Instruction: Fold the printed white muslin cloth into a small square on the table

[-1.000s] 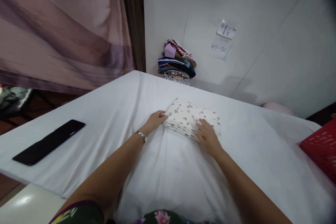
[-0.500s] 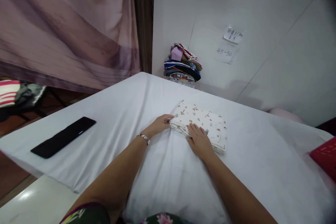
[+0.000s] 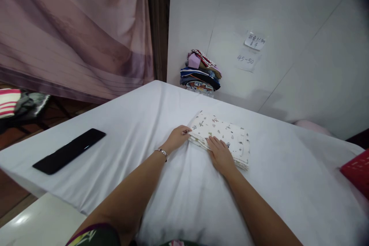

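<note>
A folded white cloth (image 3: 220, 128) with a small printed pattern lies flat on the white-covered table (image 3: 129, 123), its layered edges facing me. My left hand (image 3: 178, 138), with a bracelet at the wrist, pinches the cloth's near left corner between thumb and fingers. Along the near edge, my right hand (image 3: 221, 154) rests palm down on top of the cloth with its fingers stretched out. The thumb of that hand is partly hidden.
A black phone-like slab (image 3: 70, 150) lies on the table's left side. Behind the table's far edge rises a stack of folded clothes (image 3: 200, 71) against the wall. Something red (image 3: 357, 171) sits at the right edge. A striped cloth (image 3: 10, 102) is at far left.
My left hand has shifted slightly to the right at the cloth's corner. My right hand and the cloth stay nearly in place.
</note>
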`<state>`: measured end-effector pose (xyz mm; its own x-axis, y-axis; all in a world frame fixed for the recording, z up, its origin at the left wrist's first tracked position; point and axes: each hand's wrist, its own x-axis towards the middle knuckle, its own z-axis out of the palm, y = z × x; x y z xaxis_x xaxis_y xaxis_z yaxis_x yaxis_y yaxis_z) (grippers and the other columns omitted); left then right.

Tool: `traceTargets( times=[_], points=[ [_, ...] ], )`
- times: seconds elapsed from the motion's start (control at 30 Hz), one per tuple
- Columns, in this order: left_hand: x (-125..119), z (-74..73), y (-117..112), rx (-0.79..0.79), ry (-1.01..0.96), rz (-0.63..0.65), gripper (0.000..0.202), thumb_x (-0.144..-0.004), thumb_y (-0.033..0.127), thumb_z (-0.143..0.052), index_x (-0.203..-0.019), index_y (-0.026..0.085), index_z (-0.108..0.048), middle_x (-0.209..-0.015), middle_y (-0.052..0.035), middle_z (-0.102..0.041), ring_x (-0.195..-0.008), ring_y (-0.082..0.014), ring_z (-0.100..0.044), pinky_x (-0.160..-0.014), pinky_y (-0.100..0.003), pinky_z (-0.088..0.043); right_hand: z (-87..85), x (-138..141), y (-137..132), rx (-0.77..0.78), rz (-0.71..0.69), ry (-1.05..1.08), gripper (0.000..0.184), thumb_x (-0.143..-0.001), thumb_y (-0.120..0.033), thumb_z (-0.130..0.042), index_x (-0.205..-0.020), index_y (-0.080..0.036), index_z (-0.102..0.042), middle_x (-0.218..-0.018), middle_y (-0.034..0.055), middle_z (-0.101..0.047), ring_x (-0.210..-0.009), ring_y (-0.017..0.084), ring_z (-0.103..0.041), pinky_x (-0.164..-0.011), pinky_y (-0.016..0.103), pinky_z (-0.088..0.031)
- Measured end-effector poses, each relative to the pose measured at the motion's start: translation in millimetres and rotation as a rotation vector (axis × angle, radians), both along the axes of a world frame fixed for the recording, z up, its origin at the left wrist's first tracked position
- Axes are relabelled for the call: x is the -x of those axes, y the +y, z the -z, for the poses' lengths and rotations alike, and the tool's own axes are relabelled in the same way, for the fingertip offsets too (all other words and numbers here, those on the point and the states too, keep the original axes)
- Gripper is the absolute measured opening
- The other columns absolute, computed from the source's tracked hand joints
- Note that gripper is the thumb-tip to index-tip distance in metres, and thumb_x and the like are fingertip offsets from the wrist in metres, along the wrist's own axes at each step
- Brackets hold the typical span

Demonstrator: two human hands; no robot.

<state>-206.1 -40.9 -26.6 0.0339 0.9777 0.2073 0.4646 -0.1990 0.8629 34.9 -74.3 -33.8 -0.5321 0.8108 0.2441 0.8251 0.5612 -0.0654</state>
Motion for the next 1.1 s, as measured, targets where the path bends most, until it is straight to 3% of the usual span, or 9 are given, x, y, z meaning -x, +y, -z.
traceTargets(
  times=[0.27, 0.47, 0.53, 0.63, 0.73, 0.83, 0.93, 1.1],
  points=[
    [-5.8, -15.4, -8.8, -0.07, 0.323, -0.055, 0.016, -0.075, 0.02, -0.046, -0.085, 0.023, -0.058, -0.09, -0.0004, -0.061, -0.082, -0.0158, -0.057, -0.073, -0.027, -0.044, -3.5, 0.3, -1.5, 0.019, -0.019, -0.006, 0.05, -0.092, -0.019, -0.032, -0.142, -0.019, -0.035, -0.147, 0.0055, -0.037, -0.135, 0.023, -0.029, -0.109, 0.044, -0.024],
    [-5.3, -19.8, -5.8, 0.021, 0.423, -0.092, 0.013, -0.073, 0.022, -0.047, -0.084, 0.022, -0.056, -0.085, 0.0001, -0.062, -0.077, -0.0169, -0.058, -0.067, -0.028, -0.044, -10.5, 1.7, -2.7, 0.026, -0.036, -0.004, 0.052, -0.09, -0.014, -0.036, -0.141, -0.02, -0.035, -0.147, 0.0061, -0.035, -0.135, 0.022, -0.028, -0.108, 0.043, -0.024],
    [-7.3, -20.2, -4.7, -0.036, 0.448, -0.095, 0.015, -0.072, 0.021, -0.047, -0.084, 0.022, -0.056, -0.091, -0.0012, -0.063, -0.084, -0.0185, -0.059, -0.072, -0.029, -0.045, -11.5, 1.6, -2.3, 0.024, -0.041, 0.002, 0.051, -0.09, -0.014, -0.036, -0.141, -0.02, -0.035, -0.146, 0.0065, -0.037, -0.134, 0.022, -0.029, -0.108, 0.043, -0.025],
    [-17.3, -19.3, -6.1, -0.305, 0.448, -0.025, 0.028, -0.071, 0.016, -0.046, -0.095, 0.02, -0.059, -0.11, -0.0048, -0.061, -0.106, -0.021, -0.054, -0.09, -0.034, -0.044, -11.2, 1.2, -1.4, 0.013, -0.044, 0.013, 0.051, -0.091, -0.014, -0.036, -0.141, -0.021, -0.035, -0.145, 0.0065, -0.038, -0.133, 0.021, -0.029, -0.108, 0.043, -0.025],
    [-31.8, -16.1, -9.8, -0.495, 0.488, 0.166, 0.034, -0.077, 0.015, -0.043, -0.107, 0.02, -0.06, -0.119, -0.0071, -0.059, -0.115, -0.0218, -0.05, -0.1, -0.039, -0.039, -8.7, 1.3, 0.4, 0.014, -0.04, 0.02, 0.052, -0.091, -0.015, -0.038, -0.142, -0.021, -0.033, -0.146, 0.0066, -0.038, -0.134, 0.021, -0.028, -0.108, 0.044, -0.024],
    [-40.5, -11.8, -11.5, -0.469, 0.584, 0.284, 0.028, -0.084, 0.02, -0.043, -0.102, 0.023, -0.064, -0.109, -0.0063, -0.065, -0.105, -0.0224, -0.056, -0.094, -0.042, -0.041, -6.2, 1.8, 1.7, 0.016, -0.034, 0.035, 0.052, -0.09, -0.015, -0.038, -0.142, -0.019, -0.033, -0.146, 0.007, -0.036, -0.135, 0.022, -0.028, -0.11, 0.044, -0.023],
    [-40.0, -7.9, -9.9, -0.437, 0.603, 0.286, 0.025, -0.086, 0.024, -0.044, -0.099, 0.023, -0.065, -0.105, -0.0054, -0.067, -0.102, -0.0223, -0.058, -0.092, -0.042, -0.041, -6.0, -2.9, -2.4, 0.007, -0.022, 0.063, 0.049, -0.092, -0.018, -0.038, -0.141, -0.017, -0.035, -0.146, 0.007, -0.038, -0.135, 0.021, -0.03, -0.111, 0.043, -0.022],
    [-35.0, -3.0, -5.9, -0.462, 0.588, 0.28, 0.026, -0.085, 0.023, -0.045, -0.102, 0.022, -0.065, -0.108, -0.0052, -0.066, -0.104, -0.0231, -0.057, -0.093, -0.043, -0.04, -7.8, -41.8, -30.3, 0.01, 0.06, 0.097, 0.047, -0.093, -0.027, -0.042, -0.139, -0.019, -0.04, -0.143, 0.0072, -0.041, -0.134, 0.021, -0.032, -0.111, 0.044, -0.021]
  ],
)
